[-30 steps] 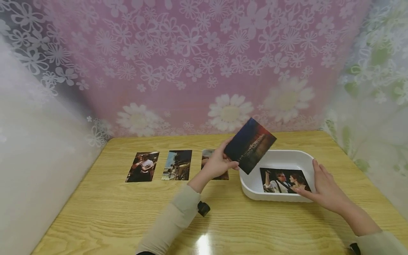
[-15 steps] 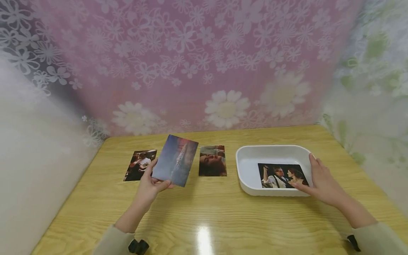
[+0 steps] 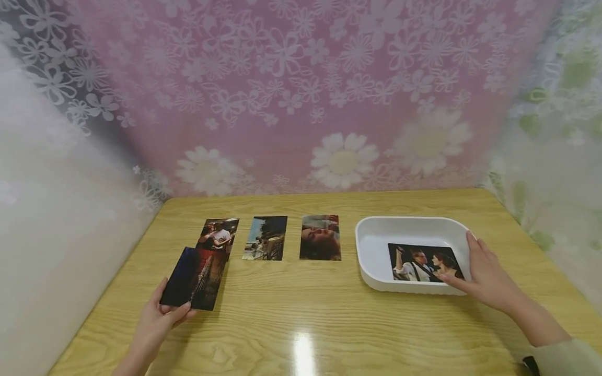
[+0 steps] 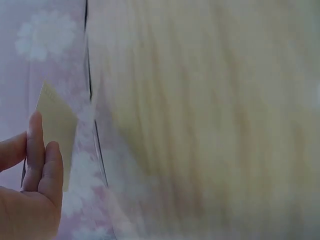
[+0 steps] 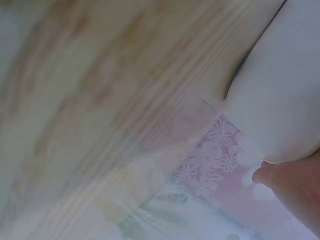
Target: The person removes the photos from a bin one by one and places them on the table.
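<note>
My left hand (image 3: 157, 318) pinches a dark blue-and-red photo (image 3: 194, 277) by its lower edge, thumb on the picture side and fingers behind. In the left wrist view, the fingers lie against the photo's plain cream back (image 4: 57, 125). The held photo overlaps the lower part of a photo of a couple (image 3: 218, 235) in the head view. My right hand (image 3: 489, 277) holds the right side of a white tray (image 3: 376, 282), its thumb reaching over the front rim. Inside the tray lies a photo of a man and a woman (image 3: 423, 263).
Between the couple's photo and the tray lie a street-scene photo (image 3: 265, 238) and a close-up face photo (image 3: 321, 237), spaced apart in a row. The wood-grain table (image 3: 282, 313) ends at a pink flowered backdrop (image 3: 263, 130).
My left hand has carried the dark photo left from beside the tray to the table's left side, lowering it near the couple's photo. The right hand has stayed at the tray.
</note>
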Demonstrator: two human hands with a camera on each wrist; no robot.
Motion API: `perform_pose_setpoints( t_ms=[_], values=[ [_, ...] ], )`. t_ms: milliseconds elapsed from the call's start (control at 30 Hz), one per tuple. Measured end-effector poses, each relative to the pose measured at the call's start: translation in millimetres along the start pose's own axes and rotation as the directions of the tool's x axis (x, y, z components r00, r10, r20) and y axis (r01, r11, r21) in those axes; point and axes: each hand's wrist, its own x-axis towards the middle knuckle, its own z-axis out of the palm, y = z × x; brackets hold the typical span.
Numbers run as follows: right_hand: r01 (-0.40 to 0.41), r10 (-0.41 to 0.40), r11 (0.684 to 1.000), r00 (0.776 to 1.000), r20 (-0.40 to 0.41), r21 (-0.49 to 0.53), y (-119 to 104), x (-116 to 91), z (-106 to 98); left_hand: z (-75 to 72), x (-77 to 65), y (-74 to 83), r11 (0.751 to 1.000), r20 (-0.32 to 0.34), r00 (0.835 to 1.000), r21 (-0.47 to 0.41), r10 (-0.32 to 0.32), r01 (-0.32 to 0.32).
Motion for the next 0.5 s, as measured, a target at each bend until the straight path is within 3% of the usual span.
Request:
perform_pose_setpoints(
  t_ms=[100,233,367,500],
  values=[
    [-0.001,0.001,1.0,1.0,-0.001,0.001,0,-1,-2,-5.5,-1.8,-1.8,0.996,-0.01,0.998,0.068,-0.056,0.057],
    [0.005,-0.005,1.0,1.0,0.001,0.001,0,-1,-3,-7.8,-3.3,-0.7,0.963,-0.035,0.994,0.245,-0.102,0.108],
    [0.01,-0.01,1.0,1.0,0.008,-0.004,0,-1,-3,-12.4,-3.1,-2.2,0.897,-0.04,0.993,0.425,-0.114,0.121],
    [0.013,-0.013,1.0,1.0,0.017,0.007,1,-2,-2,-17.6,-3.6,-3.7,0.807,-0.029,0.995,0.584,-0.091,0.09]
  ],
)
